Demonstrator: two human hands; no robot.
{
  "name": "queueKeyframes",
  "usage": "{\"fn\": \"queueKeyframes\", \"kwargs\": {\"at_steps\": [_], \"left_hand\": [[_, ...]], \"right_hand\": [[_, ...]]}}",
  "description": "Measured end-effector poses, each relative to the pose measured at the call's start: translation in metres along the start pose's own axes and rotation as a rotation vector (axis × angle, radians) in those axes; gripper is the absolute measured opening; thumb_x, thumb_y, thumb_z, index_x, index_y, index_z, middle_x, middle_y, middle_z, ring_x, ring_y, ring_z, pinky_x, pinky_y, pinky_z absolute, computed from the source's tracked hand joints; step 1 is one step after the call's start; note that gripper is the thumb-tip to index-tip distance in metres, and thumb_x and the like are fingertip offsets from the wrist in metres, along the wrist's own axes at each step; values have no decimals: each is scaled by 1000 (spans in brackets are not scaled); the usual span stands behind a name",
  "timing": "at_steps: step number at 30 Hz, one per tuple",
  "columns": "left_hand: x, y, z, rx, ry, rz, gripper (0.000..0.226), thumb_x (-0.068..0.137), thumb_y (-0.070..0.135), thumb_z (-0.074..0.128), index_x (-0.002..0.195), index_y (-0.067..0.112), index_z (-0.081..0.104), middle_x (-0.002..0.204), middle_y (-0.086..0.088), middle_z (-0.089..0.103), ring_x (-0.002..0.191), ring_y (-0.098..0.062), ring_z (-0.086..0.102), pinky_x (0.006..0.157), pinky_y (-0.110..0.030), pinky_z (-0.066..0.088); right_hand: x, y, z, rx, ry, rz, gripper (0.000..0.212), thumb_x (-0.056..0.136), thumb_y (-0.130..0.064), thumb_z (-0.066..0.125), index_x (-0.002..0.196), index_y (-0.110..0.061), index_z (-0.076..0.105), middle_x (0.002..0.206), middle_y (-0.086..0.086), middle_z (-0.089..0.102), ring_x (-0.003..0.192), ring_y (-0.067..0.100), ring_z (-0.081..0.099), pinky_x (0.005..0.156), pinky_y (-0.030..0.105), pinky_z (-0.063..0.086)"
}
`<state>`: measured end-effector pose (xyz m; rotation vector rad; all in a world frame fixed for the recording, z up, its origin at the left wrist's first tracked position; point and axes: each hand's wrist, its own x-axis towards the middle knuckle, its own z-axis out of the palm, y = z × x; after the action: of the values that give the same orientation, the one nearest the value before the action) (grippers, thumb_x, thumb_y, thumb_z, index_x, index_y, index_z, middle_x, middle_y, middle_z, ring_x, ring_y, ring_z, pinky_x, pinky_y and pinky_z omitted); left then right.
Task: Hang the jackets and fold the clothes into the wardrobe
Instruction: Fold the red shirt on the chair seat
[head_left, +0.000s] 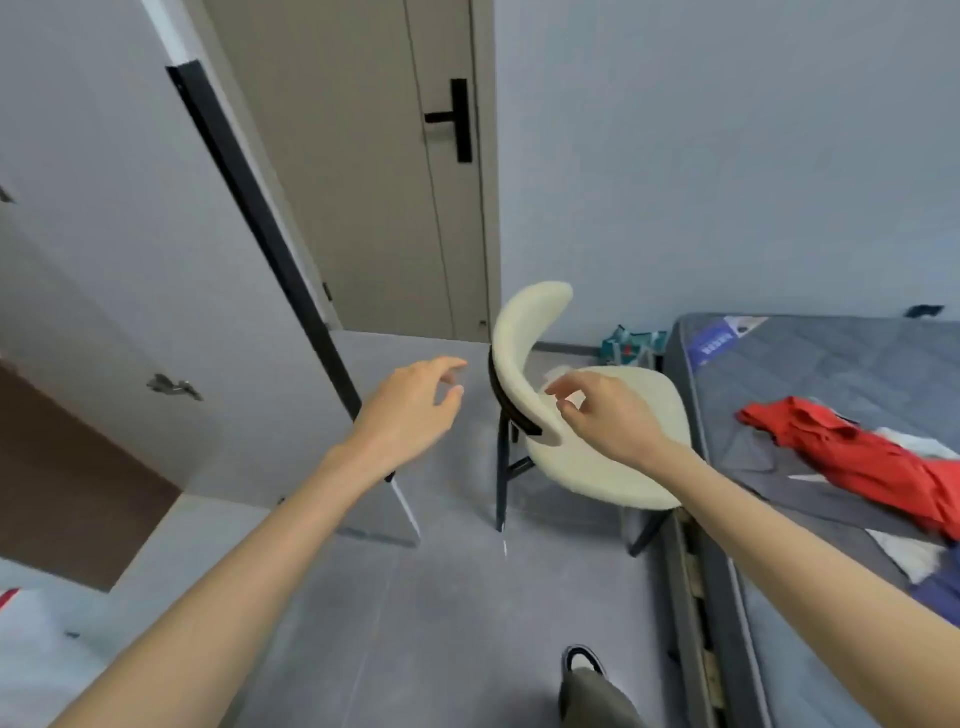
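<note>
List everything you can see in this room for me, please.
chair: one, cream with black legs, centre
door: one, beige, back wall
mattress: one, grey, right
red garment: one, red, on the mattress
bag: one, teal, floor behind the chair
panel: one, grey with black edge, left
shoe: one, black and white, bottom edge
left hand: one, bare, empty, left of the chair back
right hand: one, bare, empty, before the chair seat

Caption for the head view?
Empty left hand and empty right hand hover by a cream chair; red garment lies on the bed.
</note>
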<state>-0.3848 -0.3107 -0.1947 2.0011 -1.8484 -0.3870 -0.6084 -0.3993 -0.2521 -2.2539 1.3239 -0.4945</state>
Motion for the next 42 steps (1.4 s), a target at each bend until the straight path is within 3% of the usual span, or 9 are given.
{"fn": "queueKeyframes", "kwargs": {"at_steps": [5, 9, 18, 27, 35, 42], "left_hand": [[54, 81, 69, -34, -150, 168, 35, 96, 25, 48, 130, 27, 53, 113, 10, 64, 106, -17, 59, 87, -34, 47], [98, 148, 129, -44, -249, 290, 34, 97, 30, 45, 129, 29, 53, 113, 12, 64, 97, -14, 62, 86, -37, 50], [197, 268, 272, -41, -422, 357, 32, 94, 28, 48, 126, 29, 55, 111, 10, 64, 98, -15, 60, 87, -39, 50], [282, 321, 400, -44, -607, 370, 38, 94, 22, 51, 132, 20, 52, 121, -1, 61, 106, -19, 57, 88, -32, 43], [357, 352, 538, -92, -752, 339, 40, 92, 16, 53, 132, 17, 52, 124, -5, 59, 113, -25, 54, 99, -35, 40], [408, 362, 659, -95, -871, 338, 48, 91, 16, 52, 139, 18, 44, 130, -8, 54, 113, -26, 53, 98, -36, 41]], "right_hand": [[-44, 100, -38, -12, 104, 239, 24, 92, -22, 51, 112, -26, 65, 115, -11, 66, 85, 6, 51, 70, 25, 33], [-70, 179, -68, 12, 134, 423, 27, 90, -21, 51, 112, -27, 65, 116, -8, 66, 105, 18, 58, 85, 35, 46], [-100, 349, -118, 22, 92, 675, 30, 90, -17, 53, 117, -19, 64, 124, 7, 59, 116, 29, 54, 95, 40, 44], [-101, 475, -134, 55, 86, 912, 35, 89, -13, 53, 123, -16, 60, 123, 14, 54, 110, 32, 55, 88, 35, 40], [-74, 584, -115, 85, 127, 1126, 42, 91, -15, 53, 133, -16, 50, 135, 14, 45, 120, 35, 46, 96, 40, 41], [-48, 687, -79, 149, 235, 1291, 52, 86, -11, 56, 137, -13, 46, 142, 14, 42, 128, 35, 39, 103, 41, 36]]}}
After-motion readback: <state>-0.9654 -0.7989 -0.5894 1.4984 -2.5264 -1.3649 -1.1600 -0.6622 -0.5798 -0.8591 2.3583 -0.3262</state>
